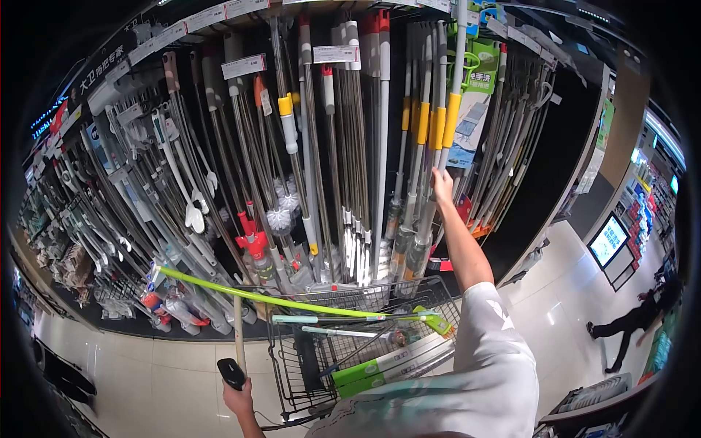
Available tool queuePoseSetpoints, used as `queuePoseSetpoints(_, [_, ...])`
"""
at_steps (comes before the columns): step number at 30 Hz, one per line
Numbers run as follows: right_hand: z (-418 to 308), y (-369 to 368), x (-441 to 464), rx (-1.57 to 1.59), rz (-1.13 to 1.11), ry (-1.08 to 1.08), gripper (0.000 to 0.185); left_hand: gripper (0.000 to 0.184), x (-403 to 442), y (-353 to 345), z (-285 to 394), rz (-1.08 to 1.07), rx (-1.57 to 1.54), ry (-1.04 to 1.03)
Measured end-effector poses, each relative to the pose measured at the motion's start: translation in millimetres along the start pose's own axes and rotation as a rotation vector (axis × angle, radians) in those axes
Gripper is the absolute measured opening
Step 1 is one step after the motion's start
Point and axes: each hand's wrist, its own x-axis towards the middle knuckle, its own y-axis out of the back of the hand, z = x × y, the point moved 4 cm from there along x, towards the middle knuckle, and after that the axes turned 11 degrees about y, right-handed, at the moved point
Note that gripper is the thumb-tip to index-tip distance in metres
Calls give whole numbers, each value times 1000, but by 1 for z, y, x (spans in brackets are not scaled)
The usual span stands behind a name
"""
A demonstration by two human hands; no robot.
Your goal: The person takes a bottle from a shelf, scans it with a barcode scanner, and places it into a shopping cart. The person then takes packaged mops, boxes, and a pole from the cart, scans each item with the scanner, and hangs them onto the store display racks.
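Note:
My right hand [442, 186] is raised to the rack, its fingers closed round a grey pole [453, 73] with a yellow sleeve. Other poles with yellow sleeves hang just left of it. Low at the left, my left hand [237, 394] is closed round a black handle end [231, 373]; a pale stick [239, 328] rises behind it. Between the hands stands a wire shopping cart [281, 365]. A long lime-green pole [277, 297] lies across its top, and green-and-white boxes [394, 369] lie inside.
Mops, brushes and poles hang densely along the display wall [328, 146]. A red plunger-like item [253, 244] hangs low in the middle. At the right are tiled floor [555, 314], a lit screen [607, 239] and a person in dark clothes [635, 321].

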Motion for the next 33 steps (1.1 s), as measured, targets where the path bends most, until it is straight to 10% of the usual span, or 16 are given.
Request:
queuePoseSetpoints(5, [-1, 5, 0, -18, -28, -17, 6, 49, 2, -1, -3, -11, -7, -12])
queuePoseSetpoints(15, [7, 8, 1, 117, -50, -178, 43, 47, 3, -6, -9, -4, -117, -61])
queuePoseSetpoints(33, [-12, 22, 38, -210, 91, -78, 39, 47, 4, -4, -8, -19, -129, -40])
